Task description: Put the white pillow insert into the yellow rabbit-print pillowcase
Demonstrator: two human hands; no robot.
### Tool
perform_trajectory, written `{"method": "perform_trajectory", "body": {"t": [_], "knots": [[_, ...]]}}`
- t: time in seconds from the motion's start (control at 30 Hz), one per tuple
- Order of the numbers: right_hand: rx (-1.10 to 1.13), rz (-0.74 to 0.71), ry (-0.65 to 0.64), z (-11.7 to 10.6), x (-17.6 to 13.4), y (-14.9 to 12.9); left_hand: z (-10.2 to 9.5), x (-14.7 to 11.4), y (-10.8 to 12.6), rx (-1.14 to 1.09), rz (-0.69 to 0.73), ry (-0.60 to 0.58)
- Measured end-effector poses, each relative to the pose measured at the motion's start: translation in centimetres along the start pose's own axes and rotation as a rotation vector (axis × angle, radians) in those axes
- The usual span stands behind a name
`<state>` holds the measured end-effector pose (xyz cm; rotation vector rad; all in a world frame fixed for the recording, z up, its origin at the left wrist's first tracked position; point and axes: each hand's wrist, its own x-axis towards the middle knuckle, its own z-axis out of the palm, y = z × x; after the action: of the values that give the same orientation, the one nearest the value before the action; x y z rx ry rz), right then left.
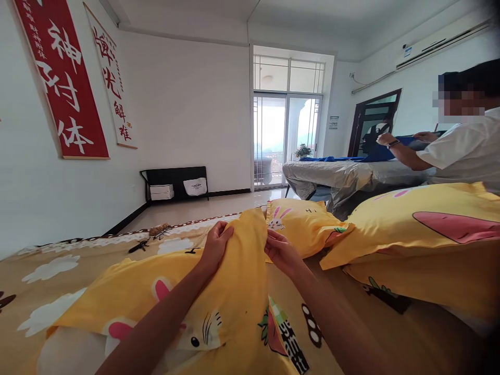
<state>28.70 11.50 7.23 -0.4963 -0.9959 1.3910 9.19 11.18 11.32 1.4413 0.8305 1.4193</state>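
Observation:
A yellow pillowcase point(234, 271) printed with a rabbit and a carrot lies spread on the bed before me, its far part lifted into a raised fold. My left hand point(217, 244) is closed on the cloth at the left of that fold, thumb on top. At the fold's right edge, my right hand point(282, 251) pinches the fabric between thumb and fingers. A pale, smooth bulge point(58, 351) shows under the pillowcase's near left end; I cannot tell for sure what it is.
Stuffed yellow pillows point(300, 226) lie to the right, a larger one point(390, 219) nearer. The patterned bedsheet point(97, 260) carries small dark items point(138, 246). Beyond, a person in a white shirt point(464, 146) handles blue cloth point(385, 150) at a plastic-covered table point(332, 171).

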Motion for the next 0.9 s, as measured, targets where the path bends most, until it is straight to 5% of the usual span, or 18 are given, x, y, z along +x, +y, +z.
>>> {"method": "perform_trajectory", "body": {"t": [0.17, 0.33, 0.47, 0.57, 0.7, 0.9], "knots": [[-0.354, -0.055, -0.064, 1.3, 0.1, 1.6, 0.2, 0.1, -0.8, 0.207, 0.108, 0.011], [-0.479, -0.215, 0.079, 3.6, 0.3, 2.1, 0.1, -0.1, -1.6, 0.444, 0.215, 0.136], [-0.469, -0.280, 0.111, 4.4, 0.4, 2.3, -0.5, -1.2, -1.8, 0.700, 0.516, 0.273], [-0.565, -0.344, 0.118, 4.4, 0.3, 2.2, -1.0, -1.9, -2.0, 0.919, 0.598, 0.113], [-0.695, -0.400, 0.115, 4.2, 0.1, 1.6, -1.8, -1.9, -2.4, 0.868, 0.531, -0.180], [-0.782, -0.438, 0.157, 3.1, -0.1, 0.2, -3.7, -0.8, -1.1, 0.778, 0.474, -0.139]]}}
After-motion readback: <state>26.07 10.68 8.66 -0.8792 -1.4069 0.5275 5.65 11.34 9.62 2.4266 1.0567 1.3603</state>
